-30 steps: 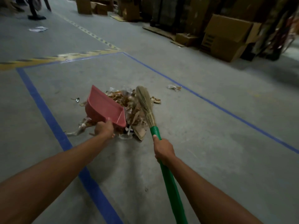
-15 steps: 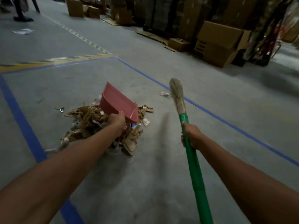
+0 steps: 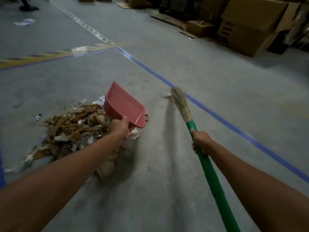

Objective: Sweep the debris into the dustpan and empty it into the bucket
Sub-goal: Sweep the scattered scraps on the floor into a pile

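The debris (image 3: pixel 71 129) lies heaped on the concrete floor (image 3: pixel 163 173) to the left of centre: brown, leaf-like strips mixed with crumpled paper and clear film. A small shiny scrap (image 3: pixel 38 116) sits just off its left edge. None of it is in the dustpan (image 3: pixel 124 107) yet, whose pink inside shows bare.

The left hand (image 3: pixel 119 129) grips the dustpan at its near end, fingers curled around the handle. The pan is tipped with its open mouth pointing up and away, over the right side of the pile. It seems to be lifted off the floor, though the angle makes it hard to say whether its heel brushes the heap. Held this way it collects nothing; my guess is that it is being kept clear while the strays are gathered.

The right hand (image 3: pixel 201 142) is wrapped around the green handle of the broom (image 3: pixel 205 164), just below the bristle head (image 3: pixel 181 104). The bristles reach out to the right, well apart from the pile. Their tip is just beside a lone pale scrap (image 3: pixel 165 95) near the blue tape line (image 3: pixel 234 128). That reach looks meant to pull the stray back to the heap.

Beyond the blue tape line, a worn yellow-and-black stripe (image 3: pixel 41 56) crosses the floor, and cardboard boxes (image 3: pixel 247 27) are stacked at the far right. One box carries dark printed marks, too small to read. I see no brand on the dustpan or broom. The bucket is not in view.
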`<state>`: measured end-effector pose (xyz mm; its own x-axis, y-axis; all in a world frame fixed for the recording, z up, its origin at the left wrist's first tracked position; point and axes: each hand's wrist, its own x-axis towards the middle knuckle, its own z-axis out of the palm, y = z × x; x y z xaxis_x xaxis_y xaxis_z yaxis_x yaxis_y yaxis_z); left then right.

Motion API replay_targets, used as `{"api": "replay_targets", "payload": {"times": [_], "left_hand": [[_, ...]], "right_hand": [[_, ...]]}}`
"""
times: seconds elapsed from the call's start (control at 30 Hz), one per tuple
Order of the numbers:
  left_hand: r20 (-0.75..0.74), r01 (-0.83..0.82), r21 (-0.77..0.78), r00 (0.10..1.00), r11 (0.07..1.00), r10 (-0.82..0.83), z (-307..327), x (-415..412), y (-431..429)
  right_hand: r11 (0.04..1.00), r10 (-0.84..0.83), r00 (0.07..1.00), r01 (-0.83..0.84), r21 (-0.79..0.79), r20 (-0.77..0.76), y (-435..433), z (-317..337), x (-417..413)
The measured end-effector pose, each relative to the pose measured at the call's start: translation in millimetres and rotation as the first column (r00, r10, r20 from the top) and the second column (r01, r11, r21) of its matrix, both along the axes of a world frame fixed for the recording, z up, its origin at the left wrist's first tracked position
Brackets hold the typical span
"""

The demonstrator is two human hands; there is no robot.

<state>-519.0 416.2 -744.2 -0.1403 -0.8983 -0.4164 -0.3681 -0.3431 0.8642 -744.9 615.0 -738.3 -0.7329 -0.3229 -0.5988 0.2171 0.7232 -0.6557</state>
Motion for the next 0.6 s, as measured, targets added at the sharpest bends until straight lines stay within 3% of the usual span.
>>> {"api": "replay_targets", "payload": {"times": [0.2,0.3,0.6], "left_hand": [[0.015,0.038,-0.065,0.999,0.997,-0.037,-30,-11,-28],[0.009,0.025,-0.054,1.0,0.998,-0.024,-38,-3,-34],[-0.061,-0.043,0.071,0.997,0.997,0.047,-30,62,-14]], "right_hand": [[0.992,0.051,0.999,-0.051,0.111,0.002,-32,-44,-39],[0.958,0.198,0.98,-0.191,0.215,-0.009,-35,-62,-27],[0.793,0.581,0.8,-0.514,0.326,-0.151,20,-54,50]]}}
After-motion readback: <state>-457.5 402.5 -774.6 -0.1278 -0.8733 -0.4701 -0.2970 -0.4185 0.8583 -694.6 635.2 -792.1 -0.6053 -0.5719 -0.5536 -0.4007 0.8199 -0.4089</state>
